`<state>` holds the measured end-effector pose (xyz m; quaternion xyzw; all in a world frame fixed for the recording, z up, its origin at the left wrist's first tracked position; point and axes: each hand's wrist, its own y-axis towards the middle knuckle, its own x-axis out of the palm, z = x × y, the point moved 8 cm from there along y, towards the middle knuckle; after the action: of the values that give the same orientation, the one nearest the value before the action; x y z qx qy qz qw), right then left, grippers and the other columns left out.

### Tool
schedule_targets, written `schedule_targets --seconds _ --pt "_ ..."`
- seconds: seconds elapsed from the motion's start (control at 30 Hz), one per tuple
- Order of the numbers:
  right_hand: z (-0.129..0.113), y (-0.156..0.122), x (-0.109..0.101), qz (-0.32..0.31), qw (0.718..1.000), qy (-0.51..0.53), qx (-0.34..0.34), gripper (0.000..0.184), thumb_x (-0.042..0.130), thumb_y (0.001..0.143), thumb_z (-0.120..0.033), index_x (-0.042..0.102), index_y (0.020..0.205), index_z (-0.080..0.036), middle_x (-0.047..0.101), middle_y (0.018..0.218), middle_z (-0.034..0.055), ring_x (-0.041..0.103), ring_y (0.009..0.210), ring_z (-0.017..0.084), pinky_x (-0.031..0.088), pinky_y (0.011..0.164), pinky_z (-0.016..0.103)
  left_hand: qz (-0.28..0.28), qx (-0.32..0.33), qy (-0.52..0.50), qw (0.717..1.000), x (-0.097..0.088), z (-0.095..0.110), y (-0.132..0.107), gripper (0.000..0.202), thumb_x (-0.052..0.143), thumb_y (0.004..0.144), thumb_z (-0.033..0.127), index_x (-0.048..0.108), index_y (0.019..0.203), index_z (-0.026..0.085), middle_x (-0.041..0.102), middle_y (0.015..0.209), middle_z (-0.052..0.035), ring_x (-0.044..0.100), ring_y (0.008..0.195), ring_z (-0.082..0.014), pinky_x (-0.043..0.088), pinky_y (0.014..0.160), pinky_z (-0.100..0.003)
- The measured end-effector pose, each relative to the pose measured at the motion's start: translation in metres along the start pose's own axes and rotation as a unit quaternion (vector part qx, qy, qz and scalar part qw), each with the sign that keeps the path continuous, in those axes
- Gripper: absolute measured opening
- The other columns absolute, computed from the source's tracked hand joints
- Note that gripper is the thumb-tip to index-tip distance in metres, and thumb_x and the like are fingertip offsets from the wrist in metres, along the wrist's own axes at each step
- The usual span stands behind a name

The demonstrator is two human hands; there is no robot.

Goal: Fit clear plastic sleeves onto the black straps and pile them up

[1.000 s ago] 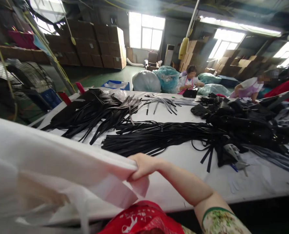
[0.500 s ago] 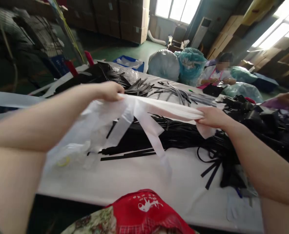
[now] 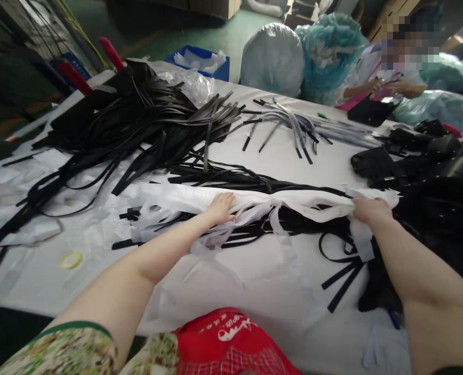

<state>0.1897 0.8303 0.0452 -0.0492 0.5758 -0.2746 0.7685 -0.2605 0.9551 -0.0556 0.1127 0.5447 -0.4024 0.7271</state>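
A long bundle of white fabric [image 3: 302, 200] with loose white ties lies stretched across a heap of black straps [image 3: 231, 179] on the white table [image 3: 278, 291]. My left hand [image 3: 220, 207] presses down on the bundle near its middle, fingers curled onto the cloth. My right hand [image 3: 370, 209] grips the bundle's right end, fingers closed on it. Both forearms reach forward over the table.
A bigger pile of black straps [image 3: 137, 125] lies at the left, black bags [image 3: 430, 172] at the right, grey straps [image 3: 294, 127] further back. A yellow tape roll [image 3: 70, 259] sits near the left front edge. A seated person [image 3: 388, 78] works behind the table beside stuffed plastic sacks [image 3: 272, 60].
Both hands have brought the white fabric down from the air onto the black straps. The view has tilted down towards the table.
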Motion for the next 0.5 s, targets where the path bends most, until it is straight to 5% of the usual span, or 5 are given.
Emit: schedule_targets --seconds 0.1,0.23,0.37,0.5 --pt "-0.002 -0.013 0.037 -0.057 0.998 0.002 -0.007 0.019 0.056 0.074 -0.010 0.070 0.085 -0.014 0.071 0.087 0.0221 0.066 0.083 0.028 0.038 0.081 0.039 -0.039 -0.046 0.072 0.996 0.014 -0.034 -0.011 0.114 0.079 0.060 0.042 0.021 0.150 0.003 0.015 0.159 -0.0251 0.009 0.148 -0.0366 -0.004 0.119 -0.050" --pt "-0.042 -0.069 0.053 -0.087 0.994 0.018 -0.066 0.024 0.056 0.077 -0.020 0.069 0.097 -0.019 0.071 0.096 0.0146 0.063 0.098 0.028 0.039 0.087 0.034 -0.072 -0.088 0.132 0.985 0.018 -0.063 -0.003 0.123 0.079 0.056 0.039 0.012 0.150 -0.002 0.010 0.158 -0.0302 0.007 0.147 -0.0393 -0.004 0.117 -0.053" --pt "-0.087 -0.156 0.046 -0.133 0.980 0.079 -0.123 0.028 0.054 0.079 -0.026 0.070 0.101 -0.020 0.071 0.094 0.0129 0.064 0.094 0.028 0.042 0.079 0.032 -0.040 -0.056 0.151 0.986 -0.002 -0.058 0.008 0.108 0.075 0.060 0.033 0.021 0.147 -0.003 0.039 0.146 -0.0305 0.031 0.139 -0.0399 0.006 0.117 -0.053" --pt "-0.097 -0.222 0.045 -0.211 0.963 0.144 -0.091 0.027 0.057 0.078 -0.030 0.072 0.099 -0.021 0.073 0.096 0.0086 0.067 0.088 0.024 0.043 0.070 0.027 -0.019 0.004 0.158 0.987 -0.010 -0.058 -0.001 0.063 0.056 0.077 0.027 0.042 0.132 0.001 0.067 0.109 -0.0167 0.060 0.111 -0.0344 0.036 0.104 -0.043"
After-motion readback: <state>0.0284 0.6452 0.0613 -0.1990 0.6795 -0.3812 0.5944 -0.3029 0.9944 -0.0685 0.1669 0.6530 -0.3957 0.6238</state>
